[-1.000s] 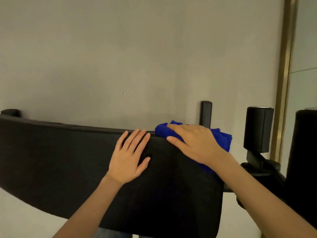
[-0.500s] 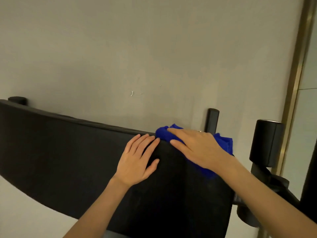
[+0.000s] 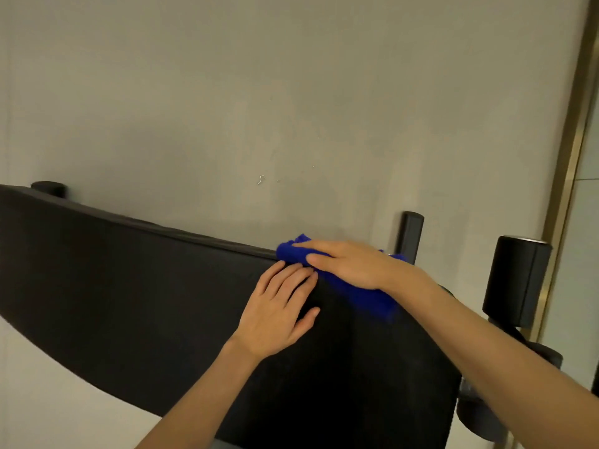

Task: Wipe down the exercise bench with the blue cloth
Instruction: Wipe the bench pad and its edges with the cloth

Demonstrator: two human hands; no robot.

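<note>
Under right hand [image 3: 353,264], blue cloth [image 3: 366,298].

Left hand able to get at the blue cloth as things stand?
Probably yes: the left hand lies flat on the bench, fingertips beside the blue cloth, nothing between; the right hand covers its top.

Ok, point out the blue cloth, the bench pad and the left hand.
blue cloth [image 3: 369,303]: head view, its lower fold.
bench pad [image 3: 129,286]: head view, bare black top.
left hand [image 3: 275,315]: head view, back of hand.
</note>
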